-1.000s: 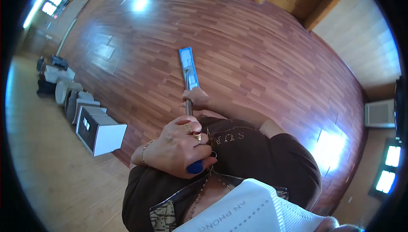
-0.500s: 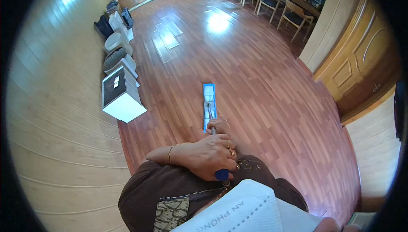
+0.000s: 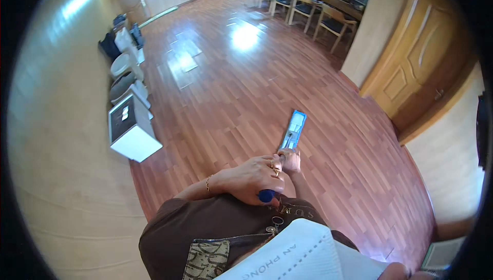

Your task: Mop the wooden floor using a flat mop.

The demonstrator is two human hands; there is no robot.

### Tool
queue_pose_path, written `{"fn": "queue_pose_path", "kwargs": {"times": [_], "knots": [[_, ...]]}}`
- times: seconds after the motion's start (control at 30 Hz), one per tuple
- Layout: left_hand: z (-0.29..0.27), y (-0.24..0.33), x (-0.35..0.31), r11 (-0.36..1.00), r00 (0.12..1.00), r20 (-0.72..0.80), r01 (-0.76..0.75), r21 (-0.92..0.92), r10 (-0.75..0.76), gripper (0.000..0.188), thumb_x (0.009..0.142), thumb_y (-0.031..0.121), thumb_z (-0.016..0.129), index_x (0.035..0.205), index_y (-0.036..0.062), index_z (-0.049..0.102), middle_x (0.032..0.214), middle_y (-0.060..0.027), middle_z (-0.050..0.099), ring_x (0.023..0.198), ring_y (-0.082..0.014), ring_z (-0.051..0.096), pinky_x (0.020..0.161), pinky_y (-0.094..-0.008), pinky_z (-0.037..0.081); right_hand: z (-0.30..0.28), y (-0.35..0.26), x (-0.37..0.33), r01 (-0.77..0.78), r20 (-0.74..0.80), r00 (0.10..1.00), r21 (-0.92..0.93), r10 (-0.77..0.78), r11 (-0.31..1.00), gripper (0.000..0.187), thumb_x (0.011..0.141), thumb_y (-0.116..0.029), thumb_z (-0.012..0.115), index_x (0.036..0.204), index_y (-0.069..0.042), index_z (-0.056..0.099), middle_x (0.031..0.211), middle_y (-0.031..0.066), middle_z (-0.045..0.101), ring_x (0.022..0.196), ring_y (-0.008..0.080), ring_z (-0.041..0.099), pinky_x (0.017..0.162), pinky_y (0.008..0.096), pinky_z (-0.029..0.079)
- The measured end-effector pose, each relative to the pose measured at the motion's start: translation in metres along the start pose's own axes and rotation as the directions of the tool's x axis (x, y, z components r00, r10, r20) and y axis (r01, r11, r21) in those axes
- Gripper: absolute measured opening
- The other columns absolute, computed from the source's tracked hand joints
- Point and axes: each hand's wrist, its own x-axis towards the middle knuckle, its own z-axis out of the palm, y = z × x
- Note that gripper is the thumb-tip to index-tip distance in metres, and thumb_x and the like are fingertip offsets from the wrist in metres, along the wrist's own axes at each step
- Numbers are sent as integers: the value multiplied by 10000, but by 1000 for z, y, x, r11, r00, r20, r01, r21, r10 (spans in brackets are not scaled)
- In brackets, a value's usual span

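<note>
both hands clamp the mop, hiding most of its handle.

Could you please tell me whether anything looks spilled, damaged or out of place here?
Nothing clearly stands out. I see no obvious spill or damage on the floor; the left hand and right hand both grip the mop. The bright patch ahead looks like reflected light.
</note>
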Motion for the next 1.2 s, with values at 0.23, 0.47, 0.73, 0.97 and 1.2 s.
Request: {"fn": "queue_pose_path", "kwargs": {"times": [0.23,0.47,0.73,0.97,1.2], "knots": [[38,-37,17,991,999,30,-10,-132,14,240,762,276,754,836,94,618,959,-38,666,961,-258,605,843,-405,454,-24,68,-50,-310,-221,932,-83,286,947,200,740,-337,684,774,-140,671,880,33,681,918,239,631,863,447,396],[82,-82,36,939,986,-164,-86,-333,32,242,735,149,767,915,81,620,926,-86,670,906,-293,631,847,-397,451,-58,110,-101,-529,-378,813,-158,443,834,183,730,-319,716,787,-159,648,887,34,673,933,259,622,814,443,447],[92,-108,65,785,989,41,-85,-614,139,127,755,85,701,814,68,590,950,-72,674,932,-242,622,891,-393,421,-59,120,-199,-694,-541,643,-111,543,711,121,682,-169,654,795,-137,626,841,80,634,892,337,576,770,465,468],[73,-144,69,693,934,228,-29,-720,277,131,767,96,707,831,52,601,975,-77,679,1024,-250,612,929,-411,404,-28,73,-232,-804,-587,526,-108,615,585,145,661,-156,640,769,-63,616,846,132,622,860,357,567,783,442,452],[30,-168,71,598,863,362,89,-796,353,145,752,102,719,826,34,615,968,-86,678,1027,-253,614,915,-412,415,8,26,-209,-895,-592,322,64,738,442,178,647,-156,656,796,-90,584,866,117,615,937,381,530,747,519,430]]}}
